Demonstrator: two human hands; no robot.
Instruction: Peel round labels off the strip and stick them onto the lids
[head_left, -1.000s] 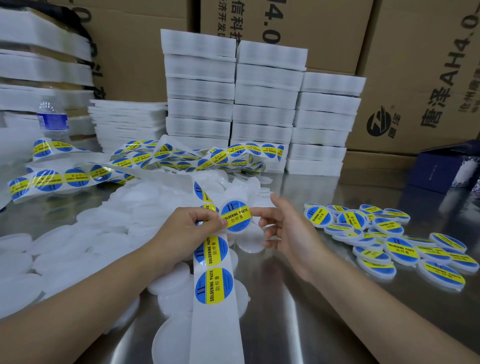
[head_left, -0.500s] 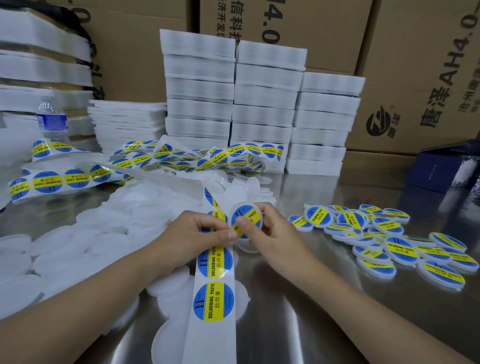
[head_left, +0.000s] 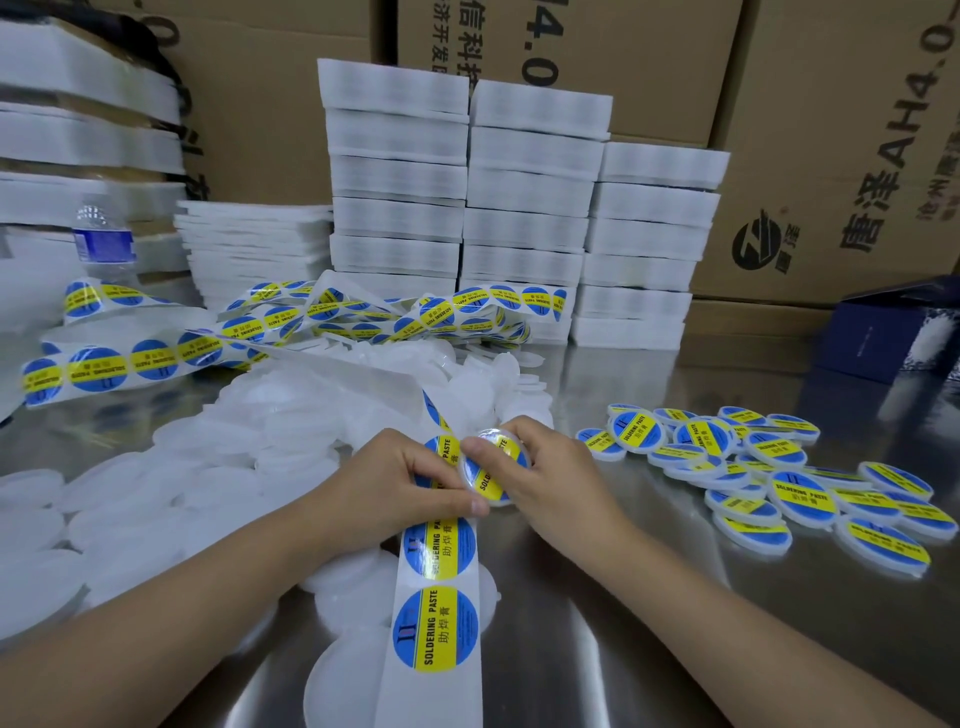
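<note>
Mid-frame, your right hand (head_left: 550, 478) pinches the lid (head_left: 493, 470) while your left hand (head_left: 400, 483), clamping the strip (head_left: 436, 582), thumbs the label (head_left: 491, 480) down; an off-centre press could crease it or trap bubbles.

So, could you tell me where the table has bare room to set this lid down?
Bare steel lies in the near-right corner, between the right hand and the labelled lids, and behind those lids toward the blue box. The left, under plain lids and label strips, is crowded.
</note>
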